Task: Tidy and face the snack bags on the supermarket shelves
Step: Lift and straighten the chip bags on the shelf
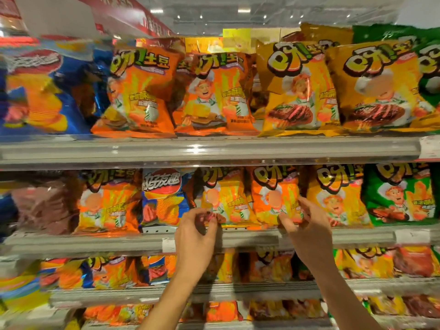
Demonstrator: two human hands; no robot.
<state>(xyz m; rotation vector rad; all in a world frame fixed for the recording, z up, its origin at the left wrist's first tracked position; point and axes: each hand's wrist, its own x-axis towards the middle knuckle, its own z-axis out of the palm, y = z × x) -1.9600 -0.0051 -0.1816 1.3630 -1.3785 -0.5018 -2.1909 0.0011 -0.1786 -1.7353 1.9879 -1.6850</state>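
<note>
Head view: both hands' fingers point(289, 220) on orange bags point(273, 198)

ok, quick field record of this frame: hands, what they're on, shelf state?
left hand: fingers curled at the bottom edge of an orange chip bag
right hand: pinching the neighbouring orange chip bag
shelf: middle grey metal shelf
odd one out: blue chip bag among the orange ones
</note>
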